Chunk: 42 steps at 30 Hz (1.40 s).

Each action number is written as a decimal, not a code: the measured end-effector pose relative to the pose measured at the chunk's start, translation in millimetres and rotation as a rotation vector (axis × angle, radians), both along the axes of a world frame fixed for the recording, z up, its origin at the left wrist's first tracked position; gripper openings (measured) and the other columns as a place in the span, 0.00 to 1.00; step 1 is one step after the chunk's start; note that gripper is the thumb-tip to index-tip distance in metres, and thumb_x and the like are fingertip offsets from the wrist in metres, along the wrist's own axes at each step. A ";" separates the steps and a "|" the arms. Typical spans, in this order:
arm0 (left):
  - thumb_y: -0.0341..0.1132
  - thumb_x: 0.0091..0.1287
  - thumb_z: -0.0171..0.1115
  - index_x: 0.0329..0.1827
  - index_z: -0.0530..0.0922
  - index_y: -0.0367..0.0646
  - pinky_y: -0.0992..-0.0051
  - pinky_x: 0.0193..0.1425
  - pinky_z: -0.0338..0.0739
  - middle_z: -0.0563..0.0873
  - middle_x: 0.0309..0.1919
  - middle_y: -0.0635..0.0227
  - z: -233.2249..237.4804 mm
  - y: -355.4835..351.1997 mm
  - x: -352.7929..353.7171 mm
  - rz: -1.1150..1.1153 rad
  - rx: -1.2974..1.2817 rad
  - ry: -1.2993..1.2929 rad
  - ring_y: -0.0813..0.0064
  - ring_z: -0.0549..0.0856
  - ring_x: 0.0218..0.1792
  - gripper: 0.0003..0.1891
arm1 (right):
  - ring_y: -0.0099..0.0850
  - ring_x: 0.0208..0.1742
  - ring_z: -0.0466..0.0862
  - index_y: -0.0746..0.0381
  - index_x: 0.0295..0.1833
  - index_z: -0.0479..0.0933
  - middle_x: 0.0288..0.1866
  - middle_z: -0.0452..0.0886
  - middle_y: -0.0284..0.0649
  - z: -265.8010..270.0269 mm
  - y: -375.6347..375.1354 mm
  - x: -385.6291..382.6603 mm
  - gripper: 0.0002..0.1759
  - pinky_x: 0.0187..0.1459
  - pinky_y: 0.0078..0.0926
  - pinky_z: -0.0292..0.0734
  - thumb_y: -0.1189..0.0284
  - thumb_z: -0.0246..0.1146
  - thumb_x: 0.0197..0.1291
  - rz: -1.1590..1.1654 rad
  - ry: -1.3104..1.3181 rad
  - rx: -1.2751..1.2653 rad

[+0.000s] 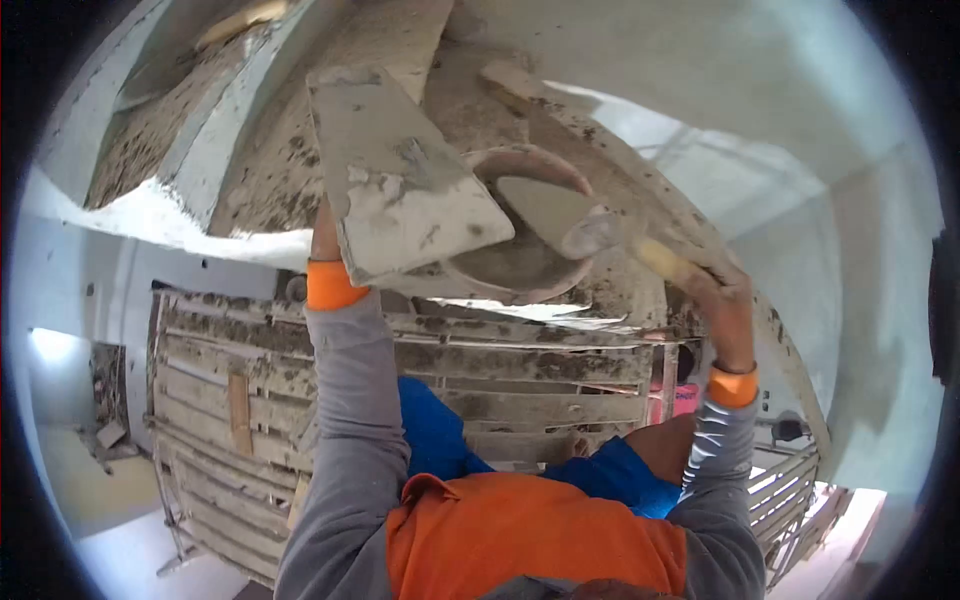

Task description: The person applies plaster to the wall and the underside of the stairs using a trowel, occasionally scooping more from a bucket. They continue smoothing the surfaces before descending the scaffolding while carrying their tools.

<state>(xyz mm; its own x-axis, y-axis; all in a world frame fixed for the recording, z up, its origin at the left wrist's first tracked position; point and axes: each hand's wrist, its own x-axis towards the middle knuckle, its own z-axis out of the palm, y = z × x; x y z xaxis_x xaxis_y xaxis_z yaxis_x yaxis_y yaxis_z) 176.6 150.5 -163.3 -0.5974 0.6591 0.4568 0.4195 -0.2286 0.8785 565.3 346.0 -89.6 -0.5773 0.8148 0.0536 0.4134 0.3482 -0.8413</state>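
Note:
My left hand (326,238) is mostly hidden behind a plasterer's hawk (395,170), a flat board smeared with grey and white mortar, which it holds up by the underside. Wrapped round a wooden handle, the fingers of my right hand (715,297) grip a pointed masonry trowel (545,208). Its blade, coated in grey mortar, lies over the opening of a round bucket (563,166). Wet grey mortar (520,262) shows inside the bucket. The hawk's lower right corner overlaps the bucket's left side in this view.
Beneath me is a slatted scaffold platform (500,360) spattered with mortar. Stair-like concrete steps (215,130) rise at upper left. A curved, dirty edge (660,165) runs down the right side beside a pale wall (860,270). Something pink (685,400) lies below my right arm.

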 end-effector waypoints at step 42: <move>0.38 0.68 0.54 0.63 0.69 0.38 0.70 0.54 0.76 0.78 0.56 0.59 -34.6 55.0 139.2 -0.786 0.329 -0.944 0.69 0.80 0.51 0.22 | 0.50 0.37 0.81 0.63 0.51 0.72 0.37 0.80 0.50 -57.8 -11.4 -46.6 0.21 0.38 0.41 0.76 0.69 0.67 0.52 0.103 -0.115 0.733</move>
